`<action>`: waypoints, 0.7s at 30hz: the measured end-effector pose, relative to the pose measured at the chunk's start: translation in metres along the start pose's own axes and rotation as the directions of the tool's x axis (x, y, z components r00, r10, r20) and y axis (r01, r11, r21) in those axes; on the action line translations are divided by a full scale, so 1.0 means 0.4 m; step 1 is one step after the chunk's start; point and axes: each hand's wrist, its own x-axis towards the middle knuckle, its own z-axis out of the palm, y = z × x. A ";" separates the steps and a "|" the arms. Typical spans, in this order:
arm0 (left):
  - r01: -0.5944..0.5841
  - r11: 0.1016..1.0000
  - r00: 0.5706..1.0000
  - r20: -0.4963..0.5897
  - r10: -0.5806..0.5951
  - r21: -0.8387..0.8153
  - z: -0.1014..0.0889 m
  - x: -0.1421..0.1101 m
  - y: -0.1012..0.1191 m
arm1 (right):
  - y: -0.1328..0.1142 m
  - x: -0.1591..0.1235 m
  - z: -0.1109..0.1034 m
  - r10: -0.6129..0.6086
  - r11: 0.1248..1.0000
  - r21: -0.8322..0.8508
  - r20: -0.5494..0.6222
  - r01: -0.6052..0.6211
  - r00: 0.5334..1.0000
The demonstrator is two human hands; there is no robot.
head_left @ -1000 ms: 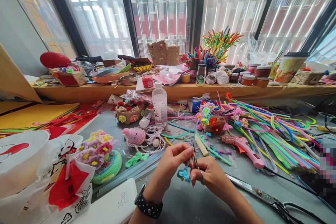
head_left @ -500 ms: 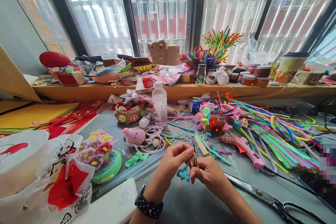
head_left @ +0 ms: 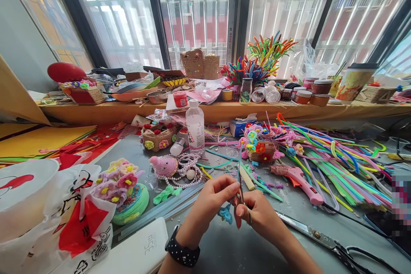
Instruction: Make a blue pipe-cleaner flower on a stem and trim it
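Both my hands meet over the grey table near the front middle. My left hand (head_left: 214, 197) is closed, thumb and fingers pinching a blue fuzzy pipe-cleaner flower (head_left: 225, 214) that hangs below its fingers. A thin blue stem (head_left: 240, 160) rises above the fingertips. My right hand (head_left: 258, 212) is wrapped round slim metal scissors (head_left: 241, 197), whose lower part shows between the fingers and whose upper part lies against the stem. The fingers partly hide where metal and stem meet. Beyond the hands lies a pale yellow stick (head_left: 246, 178).
Large scissors (head_left: 316, 234) and a pink glue gun (head_left: 300, 184) lie right, near many pipe cleaners (head_left: 343, 175). Left are a white power bank (head_left: 138, 248), a plastic bag (head_left: 80, 218) and a flower-topped cushion (head_left: 131, 205). A bottle (head_left: 195, 128) stands behind.
Both hands have shifted slightly to the right together with the flower and the small scissors. The stem and the metal blades stand closer in line above the fingers.
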 end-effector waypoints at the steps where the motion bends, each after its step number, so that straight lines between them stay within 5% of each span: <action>1: -0.002 1.000 1.000 0.002 0.002 0.000 0.001 0.000 0.000 | -0.001 0.000 0.000 -0.004 1.000 0.009 0.004 0.004 1.000; 8: -0.022 0.999 0.994 -0.108 0.019 -0.029 0.011 -0.005 0.013 | 0.010 0.006 0.001 0.064 0.998 -0.004 -0.094 -0.064 0.993; 21: -0.037 0.998 0.991 -0.129 0.029 -0.059 0.008 0.000 0.003 | -0.011 0.002 -0.003 -0.103 0.995 0.018 0.012 0.102 0.995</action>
